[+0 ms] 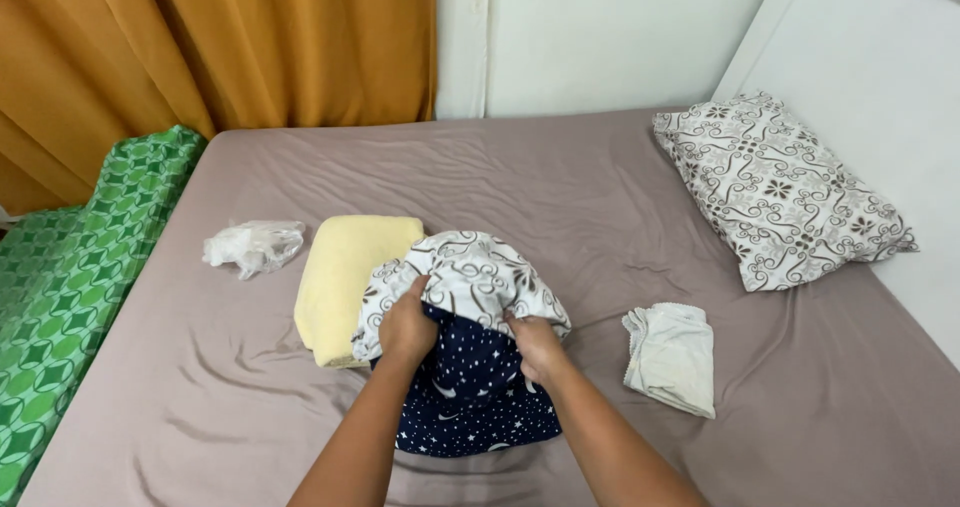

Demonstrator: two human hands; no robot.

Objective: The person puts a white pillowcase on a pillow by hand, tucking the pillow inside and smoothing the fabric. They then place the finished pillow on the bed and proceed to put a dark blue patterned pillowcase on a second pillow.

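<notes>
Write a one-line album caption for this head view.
Both hands, left hand and right hand, grip a patterned pillowcase over a star-print navy pillow on a bed.

The navy starry pillow (470, 392) is half hidden inside its patterned cover (470, 277); the yellow pillow (345, 277) is partly covered, the green cloth (70, 277) cut off at the left edge

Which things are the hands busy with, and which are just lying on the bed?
In hand: left hand and right hand grip the patterned cover over the navy starry pillow.

Lying about: yellow pillow, plastic bag, folded white cloth, patterned pillow, green cloth.
</notes>
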